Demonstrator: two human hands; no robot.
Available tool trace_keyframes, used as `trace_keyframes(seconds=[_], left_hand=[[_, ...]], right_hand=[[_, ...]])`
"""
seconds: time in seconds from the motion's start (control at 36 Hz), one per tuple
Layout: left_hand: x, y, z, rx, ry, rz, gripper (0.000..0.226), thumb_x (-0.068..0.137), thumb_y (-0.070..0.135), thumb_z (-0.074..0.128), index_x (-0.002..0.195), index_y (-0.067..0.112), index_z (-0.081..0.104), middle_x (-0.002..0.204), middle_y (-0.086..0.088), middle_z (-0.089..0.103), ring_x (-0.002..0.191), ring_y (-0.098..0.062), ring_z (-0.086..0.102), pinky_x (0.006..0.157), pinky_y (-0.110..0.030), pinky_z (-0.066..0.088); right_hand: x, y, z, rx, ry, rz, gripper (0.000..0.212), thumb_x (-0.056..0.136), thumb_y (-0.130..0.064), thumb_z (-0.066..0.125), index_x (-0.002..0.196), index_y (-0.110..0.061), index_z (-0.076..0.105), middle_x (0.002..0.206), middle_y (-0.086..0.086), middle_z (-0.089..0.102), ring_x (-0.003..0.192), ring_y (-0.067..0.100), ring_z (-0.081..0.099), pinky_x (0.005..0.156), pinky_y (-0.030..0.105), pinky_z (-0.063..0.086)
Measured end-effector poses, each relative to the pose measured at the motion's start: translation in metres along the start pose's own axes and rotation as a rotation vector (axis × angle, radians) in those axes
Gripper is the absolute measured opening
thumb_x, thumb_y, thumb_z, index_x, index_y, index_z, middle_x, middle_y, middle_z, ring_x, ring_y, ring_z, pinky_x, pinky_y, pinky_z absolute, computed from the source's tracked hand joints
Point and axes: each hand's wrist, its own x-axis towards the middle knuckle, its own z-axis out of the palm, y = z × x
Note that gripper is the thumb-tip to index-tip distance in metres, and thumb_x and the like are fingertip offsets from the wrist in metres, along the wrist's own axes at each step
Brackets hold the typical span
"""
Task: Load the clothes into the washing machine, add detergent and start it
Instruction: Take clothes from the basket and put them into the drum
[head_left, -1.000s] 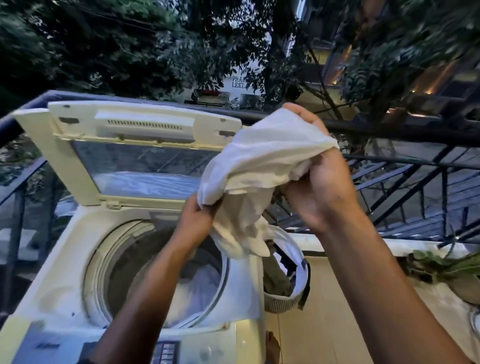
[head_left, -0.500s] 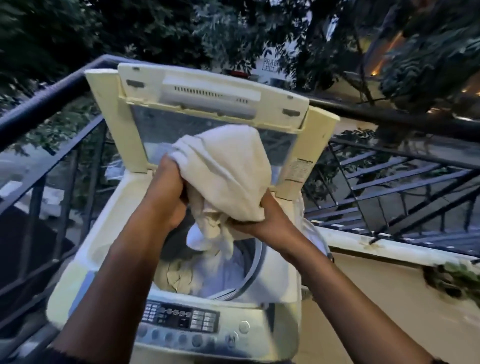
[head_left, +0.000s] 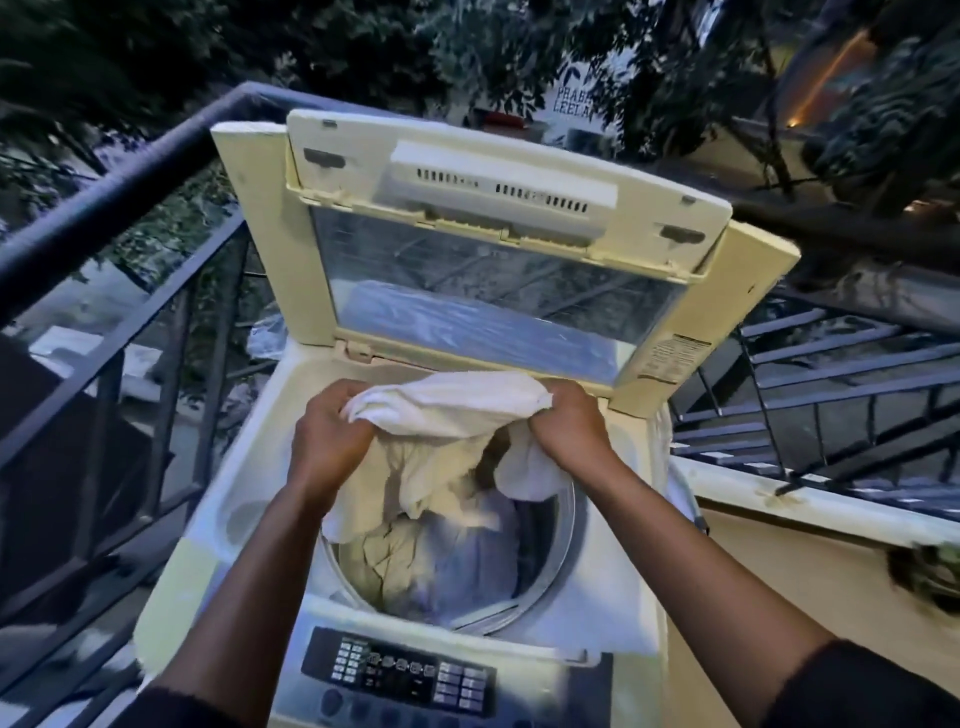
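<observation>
We stand on a balcony ringed by a dark railing (head_left: 119, 171), at the washing machine (head_left: 249, 499) with its lid (head_left: 498, 244) propped up beyond our fingers. Below them the drum (head_left: 545, 566) already holds pale clothes. Left hand (head_left: 327, 447) and right hand (head_left: 569, 426) each pinch closed on the white towel (head_left: 447, 410); we should lower it centrally, then release both together so no corner drapes over the rim.

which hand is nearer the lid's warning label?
Right. The right hand grips the white cloth just below-left of the warning label; the left hand is across the tub opening.
</observation>
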Motion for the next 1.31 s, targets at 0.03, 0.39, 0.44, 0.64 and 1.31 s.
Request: trace_keyframes(seconds=[0.03,0.39,0.44,0.64,1.31], left_hand=[[0.002,-0.002,0.002,0.013,0.012,-0.013,0.029,0.073,0.034,0.063,0.101,0.037,0.071,0.097,0.011,0.076,0.095,-0.018,0.071,0.087,-0.044,0.058],[0.019,-0.023,0.034,-0.162,-0.081,-0.076,0.022,0.087,0.019,0.064,0.102,0.031,0.074,0.100,0.003,0.079,0.088,-0.016,0.071,0.080,-0.034,0.052],[0.016,-0.025,0.039,-0.167,-0.100,-0.066,0.023,0.088,0.018,0.063,0.102,0.032,0.075,0.101,0.005,0.080,0.097,-0.017,0.073,0.087,-0.039,0.054],[-0.001,-0.020,0.064,-0.147,-0.186,-0.025,0.026,0.096,0.011,0.062,0.104,0.033,0.073,0.104,0.008,0.078,0.103,-0.013,0.072,0.090,-0.037,0.054],[-0.088,0.099,0.232,-0.131,-0.602,0.158,0.035,0.098,-0.003,0.050,0.102,0.024,0.072,0.098,-0.002,0.079,0.081,-0.009,0.069,0.065,-0.020,0.049]], right_hand=[[0.004,0.000,0.003,0.071,0.034,-0.001,0.020,0.094,-0.017,0.059,0.102,-0.023,0.076,0.101,-0.003,0.073,0.092,0.020,0.066,0.076,0.032,0.050],[0.017,0.020,0.040,0.173,-0.065,0.021,0.028,0.086,-0.013,0.071,0.104,-0.035,0.069,0.101,-0.015,0.071,0.094,0.006,0.069,0.084,0.028,0.057],[0.013,0.024,0.041,0.156,-0.066,0.003,0.026,0.087,-0.018,0.073,0.103,-0.037,0.071,0.099,-0.018,0.072,0.096,0.003,0.070,0.091,0.030,0.058],[-0.010,0.037,0.027,0.180,-0.080,-0.049,0.018,0.092,-0.016,0.072,0.108,-0.024,0.075,0.091,-0.023,0.067,0.085,-0.009,0.062,0.075,0.011,0.045],[-0.080,0.196,-0.095,0.457,0.205,0.077,0.021,0.095,-0.009,0.065,0.094,-0.027,0.077,0.086,-0.009,0.079,0.084,0.009,0.074,0.084,0.038,0.062]])
